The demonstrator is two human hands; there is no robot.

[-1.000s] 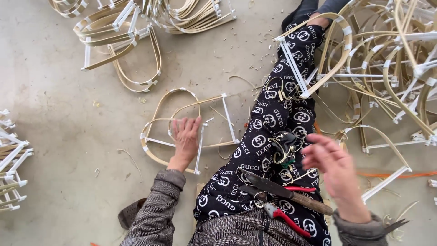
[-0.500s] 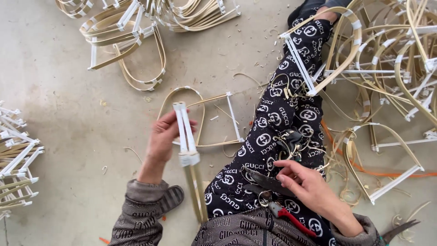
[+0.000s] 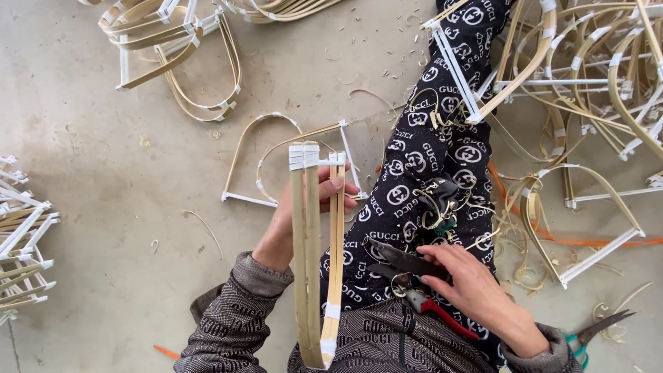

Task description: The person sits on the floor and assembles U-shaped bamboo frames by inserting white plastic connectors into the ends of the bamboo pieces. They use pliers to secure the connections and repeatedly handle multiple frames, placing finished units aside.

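Observation:
My left hand [image 3: 297,214] grips a bent bamboo-strip frame [image 3: 312,255] bound with white tape, held upright and edge-on in front of me. My right hand [image 3: 473,287] rests on my lap, fingers touching a dark knife blade [image 3: 404,259] next to red-handled pliers [image 3: 442,316]. A tangle of thin strip shavings [image 3: 442,204] lies on my patterned black trouser leg [image 3: 421,159]. A second arched frame [image 3: 283,162] lies flat on the concrete floor just beyond my left hand.
Piles of finished arched frames lie at the top left [image 3: 173,48] and fill the right side [image 3: 587,83]. A stack of taped strips [image 3: 21,242] sits at the left edge. Green-handled scissors [image 3: 587,335] lie at the lower right. An orange strip [image 3: 573,238] crosses the floor.
My left hand picked a frame off the floor and raised it upright toward me. My right hand dropped from mid-air onto the tools in my lap.

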